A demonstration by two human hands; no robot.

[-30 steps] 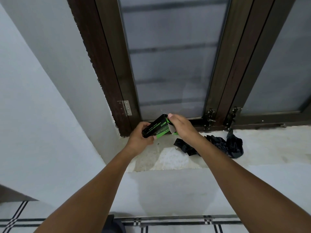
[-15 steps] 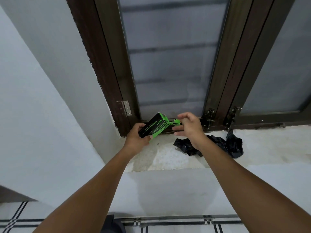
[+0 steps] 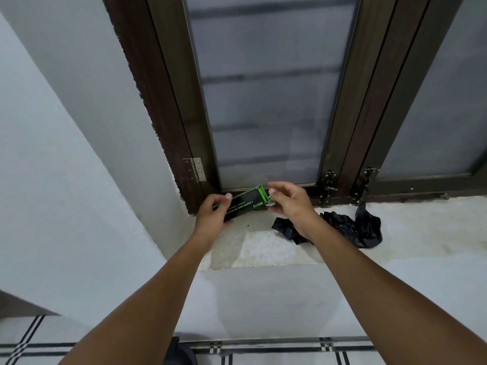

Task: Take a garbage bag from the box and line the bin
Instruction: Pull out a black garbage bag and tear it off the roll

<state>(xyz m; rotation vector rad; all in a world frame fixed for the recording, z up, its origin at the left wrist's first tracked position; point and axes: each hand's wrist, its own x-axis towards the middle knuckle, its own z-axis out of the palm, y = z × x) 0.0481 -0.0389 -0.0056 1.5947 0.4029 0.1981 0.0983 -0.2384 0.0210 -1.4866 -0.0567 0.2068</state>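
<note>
Head view: left hand [image 3: 210,214] grips the lower end of the black-and-green box [image 3: 243,206], held tilted just above the stone sill [image 3: 263,246]; right hand [image 3: 288,204] pinches the green flap at the box's upper end. Crumpled black garbage bag [image 3: 350,227] lies on the sill, partly hidden behind the right wrist. Closed window frame [image 3: 340,143] with latches stands right behind; a dark object at the bottom edge can't be identified.

Black box [image 3: 246,206] w/ bright green end flap, green logo & white print. Crumpled black bag [image 3: 353,227]. Speckled off-white sill [image 3: 263,248]. Dark brown window frame [image 3: 168,101], frosted grey glass [image 3: 263,101] w/ darker horiz. bands. White floor tiles [image 3: 276,351] w/ black plaid lines.
</note>
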